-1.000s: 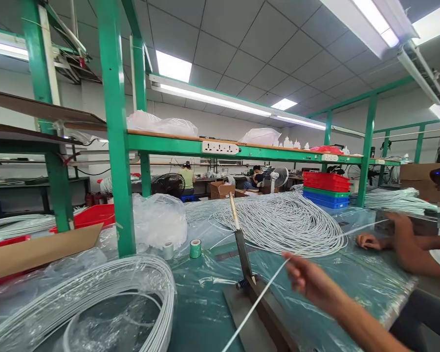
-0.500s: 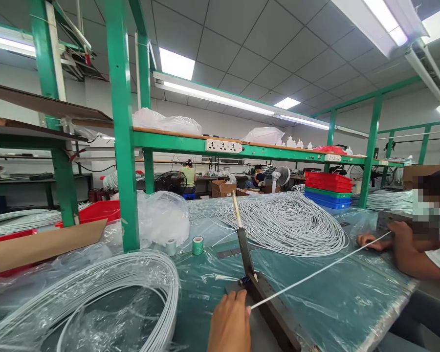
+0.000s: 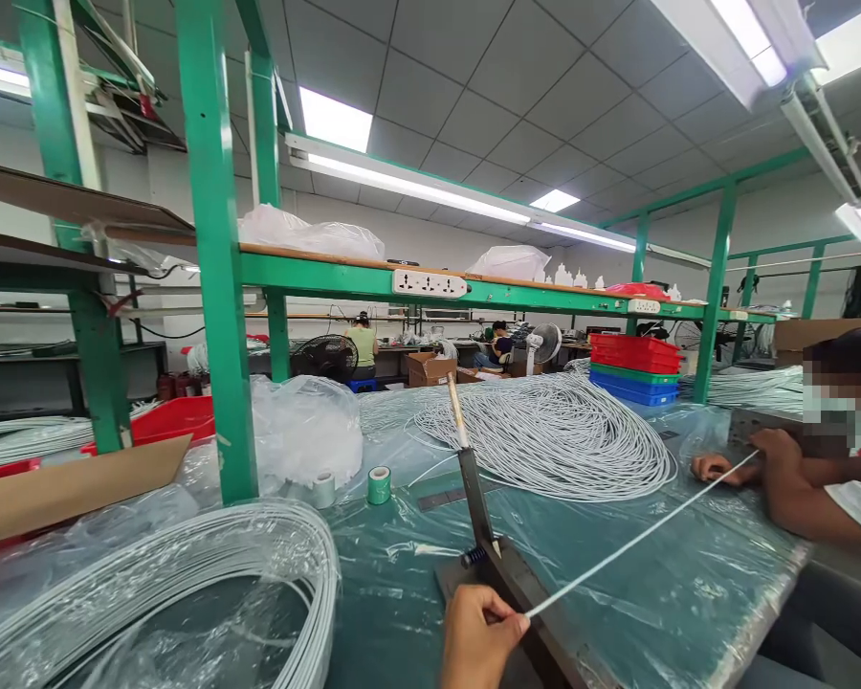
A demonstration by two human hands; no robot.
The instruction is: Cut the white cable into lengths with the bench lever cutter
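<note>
My right hand (image 3: 479,635) is at the bottom middle, pinched shut on the near end of a taut white cable (image 3: 638,538). It sits beside the base of a lever cutter (image 3: 477,507), whose blade arm stands raised. The cable runs up and to the right to the hands (image 3: 753,459) of a co-worker seated at the table's right edge, who holds its far end. My left hand is out of sight.
A big heap of white cable (image 3: 560,435) lies behind the cutter. A bagged cable coil (image 3: 187,584) is at near left. Two tape rolls (image 3: 379,484) stand by a green post (image 3: 219,287). Stacked red, green and blue trays (image 3: 635,368) are at the back. Other people work far off.
My right hand came back from the right to the cutter base, drawing the cable end with it. The cable now runs taut between my hand and the co-worker's hands.
</note>
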